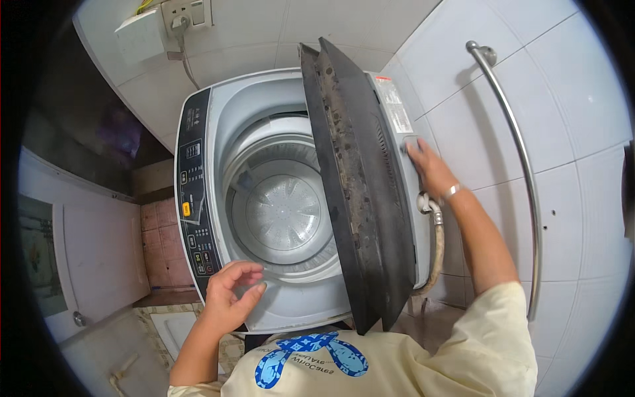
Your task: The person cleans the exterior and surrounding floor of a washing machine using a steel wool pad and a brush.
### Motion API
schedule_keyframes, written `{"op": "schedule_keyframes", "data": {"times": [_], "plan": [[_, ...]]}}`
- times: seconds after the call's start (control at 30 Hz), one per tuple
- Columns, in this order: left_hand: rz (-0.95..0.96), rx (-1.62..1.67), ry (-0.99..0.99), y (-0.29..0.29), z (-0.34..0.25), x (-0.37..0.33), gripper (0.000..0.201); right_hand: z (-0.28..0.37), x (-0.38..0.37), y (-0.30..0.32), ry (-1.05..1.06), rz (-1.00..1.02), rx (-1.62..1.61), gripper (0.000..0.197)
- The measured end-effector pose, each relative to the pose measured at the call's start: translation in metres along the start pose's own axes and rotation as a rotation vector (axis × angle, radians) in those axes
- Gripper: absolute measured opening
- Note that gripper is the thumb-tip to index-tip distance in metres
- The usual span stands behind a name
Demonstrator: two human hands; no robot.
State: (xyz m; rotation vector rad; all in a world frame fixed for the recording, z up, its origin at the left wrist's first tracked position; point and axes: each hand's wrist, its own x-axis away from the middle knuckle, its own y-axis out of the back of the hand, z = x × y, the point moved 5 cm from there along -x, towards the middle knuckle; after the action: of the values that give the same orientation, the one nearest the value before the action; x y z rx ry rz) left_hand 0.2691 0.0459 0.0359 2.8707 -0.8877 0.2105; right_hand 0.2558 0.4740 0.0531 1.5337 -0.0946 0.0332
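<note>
A top-loading washing machine [218,106] stands in front of me with its dark folding lid [360,185] raised upright. Its drum [284,212] shows bare metal with nothing in it. My right hand [428,165] lies flat on the machine's right rear edge, just behind the raised lid. My left hand [228,298] hovers over the machine's near left corner beside the dark control panel [193,198], fingers loosely curled and holding nothing.
A chrome grab bar [522,172] runs along the tiled wall on the right. A hose [435,238] hangs at the machine's right side. A wall socket with a plug [182,16] sits above. A white door [92,258] and brick floor lie left.
</note>
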Motion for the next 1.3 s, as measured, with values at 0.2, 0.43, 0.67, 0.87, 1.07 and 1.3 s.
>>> {"op": "schedule_keyframes", "data": {"times": [0.2, 0.43, 0.67, 0.87, 1.07, 1.3], "plan": [[0.048, 0.024, -0.041, 0.0, -0.014, -0.002, 0.025, 0.008, 0.045, 0.035, -0.185, 0.096, -0.253, 0.035], [-0.03, 0.03, 0.046, 0.025, -0.005, 0.017, 0.024, 0.013, 0.004, 0.032, -0.08, -0.208, -0.103, 0.019], [-0.011, 0.095, 0.061, 0.022, -0.003, 0.023, 0.024, -0.001, 0.019, 0.013, -0.139, -0.087, -0.529, 0.021], [0.05, 0.035, 0.037, 0.011, -0.015, 0.015, 0.023, -0.038, 0.019, 0.023, -0.4, -0.294, -0.515, 0.022], [0.033, 0.018, 0.103, 0.015, -0.007, 0.018, 0.023, -0.026, 0.031, 0.02, -0.329, -0.148, -0.562, 0.023], [0.001, 0.073, 0.048, 0.018, -0.012, 0.02, 0.023, -0.009, 0.036, 0.032, -0.354, -0.123, -0.238, 0.025]]}}
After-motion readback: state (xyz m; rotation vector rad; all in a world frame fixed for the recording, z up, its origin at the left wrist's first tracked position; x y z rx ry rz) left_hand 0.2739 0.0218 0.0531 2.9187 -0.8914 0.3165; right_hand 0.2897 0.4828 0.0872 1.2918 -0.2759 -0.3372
